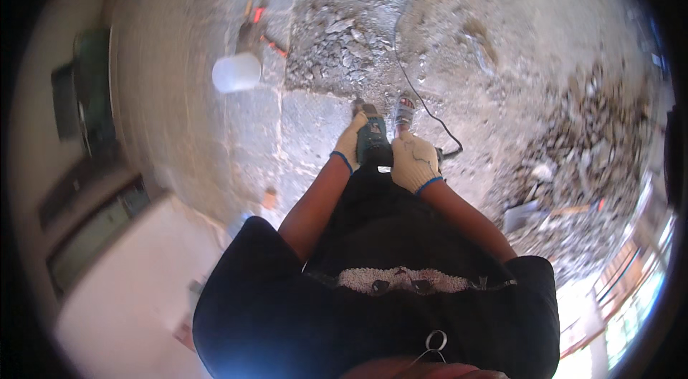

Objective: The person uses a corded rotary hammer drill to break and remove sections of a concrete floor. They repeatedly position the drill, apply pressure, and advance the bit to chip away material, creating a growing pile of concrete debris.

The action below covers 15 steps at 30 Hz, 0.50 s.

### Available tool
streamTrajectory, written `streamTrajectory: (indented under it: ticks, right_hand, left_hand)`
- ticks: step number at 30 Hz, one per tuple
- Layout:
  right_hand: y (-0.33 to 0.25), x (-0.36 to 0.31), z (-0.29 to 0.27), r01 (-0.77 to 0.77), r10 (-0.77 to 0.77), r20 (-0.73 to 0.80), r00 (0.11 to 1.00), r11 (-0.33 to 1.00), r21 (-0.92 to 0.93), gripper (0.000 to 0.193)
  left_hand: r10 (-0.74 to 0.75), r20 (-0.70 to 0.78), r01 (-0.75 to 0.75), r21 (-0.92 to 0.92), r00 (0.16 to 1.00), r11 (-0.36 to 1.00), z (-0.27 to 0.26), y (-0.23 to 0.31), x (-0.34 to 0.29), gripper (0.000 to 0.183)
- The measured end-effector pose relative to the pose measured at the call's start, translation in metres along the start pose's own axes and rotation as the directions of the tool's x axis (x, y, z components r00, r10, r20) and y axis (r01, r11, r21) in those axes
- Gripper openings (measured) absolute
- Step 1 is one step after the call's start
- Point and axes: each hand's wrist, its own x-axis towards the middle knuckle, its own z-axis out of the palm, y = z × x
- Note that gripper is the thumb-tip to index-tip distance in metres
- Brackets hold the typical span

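A teal and black power hammer drill (pixel 374 141) points away from me, low in front of my body. On its left side, near the front, my left hand (pixel 348 141) is wrapped round it in an off-white knit glove with a blue cuff. My right hand (pixel 416 162), gloved the same way, is closed at the rear of the tool; the grip itself is hidden under the fingers. A black cord (pixel 448 129) runs from beside my right hand up the floor. The drill's front end lies near the edge of a broken patch of floor, and its tip is hard to make out.
Broken concrete (pixel 340 42) lies ahead, beside intact slab (pixel 315 117). A white bucket (pixel 236 73) stands left, near tools with orange-red parts (pixel 258 15). At right are a rubble heap (pixel 588 135) and a shovel (pixel 522 215). My shoe (pixel 405 112) is beside the drill.
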Motion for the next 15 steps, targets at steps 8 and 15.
streamTrajectory:
  ticks: [8,15]
  right_hand:
    - [0.08,-0.056,0.016,0.263,-0.215,0.215,0.953,0.937,-0.231,0.027]
    - [0.116,-0.09,0.042,0.662,-0.513,0.441,0.736,0.68,-0.315,0.024]
  left_hand:
    - [0.014,0.024,-0.003,-0.42,1.0,0.907,0.013,-0.171,-0.008,0.044]
    - [0.106,0.054,-0.026,-0.771,0.993,0.636,0.01,-0.325,-0.013,0.055]
